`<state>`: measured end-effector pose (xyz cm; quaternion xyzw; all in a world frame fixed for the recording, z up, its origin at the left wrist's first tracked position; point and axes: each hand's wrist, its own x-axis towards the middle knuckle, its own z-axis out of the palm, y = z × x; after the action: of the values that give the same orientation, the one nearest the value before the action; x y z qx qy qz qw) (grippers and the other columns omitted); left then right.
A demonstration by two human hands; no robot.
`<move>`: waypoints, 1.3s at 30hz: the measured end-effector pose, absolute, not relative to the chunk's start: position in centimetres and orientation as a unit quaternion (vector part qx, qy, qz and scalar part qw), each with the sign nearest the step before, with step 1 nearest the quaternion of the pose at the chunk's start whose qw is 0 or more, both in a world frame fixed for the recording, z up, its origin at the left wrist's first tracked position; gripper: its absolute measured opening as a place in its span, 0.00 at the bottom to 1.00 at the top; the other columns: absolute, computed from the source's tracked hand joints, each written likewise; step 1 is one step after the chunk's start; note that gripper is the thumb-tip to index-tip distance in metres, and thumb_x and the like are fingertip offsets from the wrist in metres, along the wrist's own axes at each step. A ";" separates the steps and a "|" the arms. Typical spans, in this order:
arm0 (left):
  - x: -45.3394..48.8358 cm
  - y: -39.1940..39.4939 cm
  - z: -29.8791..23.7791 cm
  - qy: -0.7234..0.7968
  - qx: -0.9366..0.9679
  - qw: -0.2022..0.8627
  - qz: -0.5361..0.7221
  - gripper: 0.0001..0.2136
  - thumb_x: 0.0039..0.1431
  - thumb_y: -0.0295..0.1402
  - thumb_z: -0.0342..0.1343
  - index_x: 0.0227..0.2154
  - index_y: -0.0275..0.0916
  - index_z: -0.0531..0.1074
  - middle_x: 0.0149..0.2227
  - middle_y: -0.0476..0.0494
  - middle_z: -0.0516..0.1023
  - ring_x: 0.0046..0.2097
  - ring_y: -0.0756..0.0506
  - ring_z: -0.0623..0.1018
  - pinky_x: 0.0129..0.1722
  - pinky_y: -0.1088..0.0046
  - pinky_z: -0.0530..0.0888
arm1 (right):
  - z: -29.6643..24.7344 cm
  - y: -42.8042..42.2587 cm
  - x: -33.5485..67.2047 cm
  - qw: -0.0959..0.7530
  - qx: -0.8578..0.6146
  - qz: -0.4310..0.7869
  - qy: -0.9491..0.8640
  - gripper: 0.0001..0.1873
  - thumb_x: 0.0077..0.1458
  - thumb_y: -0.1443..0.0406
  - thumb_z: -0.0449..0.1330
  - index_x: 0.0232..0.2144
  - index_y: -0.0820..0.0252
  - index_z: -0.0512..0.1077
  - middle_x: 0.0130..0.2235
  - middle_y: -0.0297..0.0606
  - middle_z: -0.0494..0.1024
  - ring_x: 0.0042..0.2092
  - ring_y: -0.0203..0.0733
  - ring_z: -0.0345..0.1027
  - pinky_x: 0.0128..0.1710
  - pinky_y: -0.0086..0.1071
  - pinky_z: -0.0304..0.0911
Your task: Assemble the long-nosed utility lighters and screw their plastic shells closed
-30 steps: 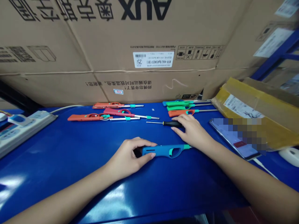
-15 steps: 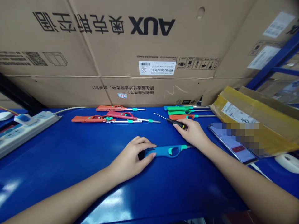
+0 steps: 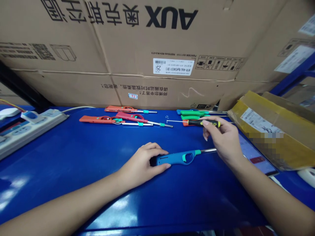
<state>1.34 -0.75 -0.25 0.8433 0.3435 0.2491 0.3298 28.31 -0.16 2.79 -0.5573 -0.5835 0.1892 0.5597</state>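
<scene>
A blue long-nosed lighter (image 3: 180,158) with a teal trigger lies flat on the blue table (image 3: 73,154), its metal tube pointing right. My left hand (image 3: 142,164) is closed over the butt end of the lighter's handle, pressing it to the table. My right hand (image 3: 222,137) is raised above the table and pinches a small screwdriver (image 3: 197,123) with a black and yellow handle, its thin shaft pointing left. The screwdriver hovers above and behind the lighter's tube.
Three red lighters (image 3: 118,118) lie at the back centre. Green, blue and orange lighters (image 3: 194,114) lie behind my right hand. A phone (image 3: 256,155) and a yellow-taped carton (image 3: 273,127) sit right. A power strip (image 3: 24,126) sits left. Large cardboard boxes (image 3: 123,49) wall the back.
My right hand has picked the screwdriver up off the table and lifted it, turning its shaft to point left. My left hand stays on the blue lighter.
</scene>
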 end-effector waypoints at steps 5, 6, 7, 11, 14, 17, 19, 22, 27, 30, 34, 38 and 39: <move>1.5 -0.8 -0.1 0.359 0.805 0.365 0.300 0.18 0.55 0.41 0.69 0.46 0.38 0.80 0.42 0.42 0.81 0.42 0.44 0.79 0.45 0.67 0.75 | 4.4 -1.4 26.5 0.650 -0.452 0.343 -0.505 0.15 0.55 0.52 0.67 0.31 0.57 0.77 0.22 0.28 0.67 0.20 0.31 0.58 0.16 0.29 0.59; 1.5 -0.9 0.1 0.367 0.788 0.377 0.320 0.17 0.55 0.40 0.68 0.45 0.38 0.81 0.42 0.43 0.81 0.41 0.46 0.79 0.43 0.69 0.75 | 4.8 -1.7 26.0 0.648 -0.442 0.355 -0.509 0.15 0.56 0.51 0.67 0.32 0.56 0.76 0.24 0.30 0.70 0.20 0.31 0.60 0.15 0.28 0.60; 1.5 -0.9 0.3 0.374 0.770 0.390 0.339 0.16 0.55 0.39 0.68 0.44 0.37 0.81 0.41 0.43 0.81 0.40 0.46 0.79 0.43 0.70 0.75 | 5.3 -1.9 25.4 0.642 -0.434 0.364 -0.516 0.15 0.56 0.51 0.67 0.32 0.56 0.76 0.26 0.30 0.71 0.20 0.31 0.63 0.14 0.27 0.61; 1.4 -1.4 1.2 0.398 0.688 0.466 0.390 0.17 0.54 0.40 0.69 0.44 0.37 0.81 0.37 0.45 0.83 0.37 0.48 0.78 0.40 0.73 0.75 | 7.0 -2.4 23.2 0.640 -0.417 0.348 -0.544 0.13 0.58 0.52 0.66 0.32 0.55 0.76 0.28 0.31 0.73 0.20 0.33 0.68 0.13 0.28 0.66; 1.3 -1.6 1.6 0.404 0.634 0.516 0.411 0.18 0.54 0.41 0.69 0.45 0.38 0.81 0.36 0.46 0.84 0.36 0.49 0.79 0.37 0.75 0.76 | 7.4 -2.5 22.0 0.652 -0.389 0.325 -0.564 0.13 0.62 0.53 0.63 0.34 0.55 0.75 0.32 0.33 0.77 0.22 0.36 0.72 0.14 0.30 0.70; 1.2 -1.6 1.4 0.403 0.597 0.555 0.416 0.15 0.54 0.41 0.69 0.42 0.39 0.82 0.37 0.46 0.86 0.37 0.48 0.82 0.38 0.76 0.77 | 6.5 -2.3 21.6 0.680 -0.361 0.309 -0.558 0.13 0.65 0.54 0.59 0.35 0.56 0.74 0.35 0.34 0.79 0.22 0.36 0.74 0.15 0.31 0.72; 1.2 -1.5 1.3 0.405 0.582 0.573 0.412 0.14 0.54 0.40 0.70 0.40 0.39 0.82 0.38 0.46 0.86 0.37 0.49 0.83 0.39 0.77 0.78 | 5.5 -2.1 21.7 0.693 -0.355 0.307 -0.547 0.13 0.65 0.54 0.58 0.35 0.56 0.74 0.33 0.34 0.80 0.21 0.36 0.73 0.15 0.31 0.71; 1.2 -1.4 1.2 0.406 0.574 0.582 0.410 0.11 0.55 0.39 0.69 0.38 0.39 0.83 0.36 0.47 0.86 0.36 0.49 0.83 0.38 0.79 0.78 | 4.4 -1.9 22.0 0.707 -0.352 0.305 -0.532 0.13 0.64 0.54 0.59 0.34 0.55 0.75 0.31 0.34 0.80 0.19 0.35 0.70 0.14 0.30 0.69; 1.2 -1.3 1.4 0.404 0.609 0.552 0.400 0.06 0.58 0.36 0.67 0.33 0.39 0.83 0.32 0.49 0.86 0.33 0.51 0.83 0.36 0.81 0.78 | 4.0 -1.8 22.2 0.713 -0.344 0.305 -0.530 0.13 0.64 0.56 0.59 0.32 0.56 0.77 0.30 0.36 0.81 0.18 0.36 0.71 0.14 0.30 0.68; 1.2 -1.3 1.3 0.415 0.648 0.501 0.396 0.05 0.58 0.36 0.67 0.32 0.40 0.84 0.32 0.50 0.86 0.34 0.51 0.83 0.35 0.82 0.77 | 4.1 -1.9 22.3 0.714 -0.335 0.298 -0.537 0.12 0.64 0.57 0.60 0.32 0.57 0.77 0.29 0.36 0.80 0.17 0.37 0.71 0.13 0.31 0.67; 1.1 -1.2 1.2 0.400 0.715 0.428 0.381 0.03 0.59 0.33 0.67 0.33 0.41 0.84 0.33 0.51 0.86 0.34 0.51 0.83 0.36 0.82 0.76 | 4.2 -1.8 22.6 0.708 -0.346 0.307 -0.533 0.14 0.66 0.59 0.57 0.32 0.60 0.76 0.28 0.35 0.80 0.16 0.37 0.70 0.12 0.31 0.66; 1.1 -1.1 1.0 0.359 0.766 0.374 0.380 0.03 0.59 0.30 0.66 0.34 0.39 0.84 0.34 0.50 0.86 0.33 0.52 0.82 0.36 0.81 0.75 | 4.1 -1.8 22.7 0.690 -0.342 0.315 -0.555 0.14 0.66 0.59 0.57 0.32 0.60 0.76 0.28 0.34 0.79 0.16 0.37 0.70 0.11 0.32 0.66; 1.1 -1.1 0.9 0.354 0.774 0.368 0.376 0.03 0.60 0.30 0.66 0.35 0.38 0.84 0.34 0.50 0.86 0.34 0.52 0.82 0.35 0.81 0.75 | 4.2 -1.9 22.7 0.684 -0.345 0.318 -0.558 0.13 0.66 0.60 0.57 0.32 0.59 0.76 0.28 0.33 0.79 0.16 0.37 0.70 0.11 0.32 0.66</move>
<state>1.05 -1.11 0.88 0.7735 0.3538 0.3756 0.3679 22.71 -1.94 4.17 -0.3449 -0.5584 0.3181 0.6841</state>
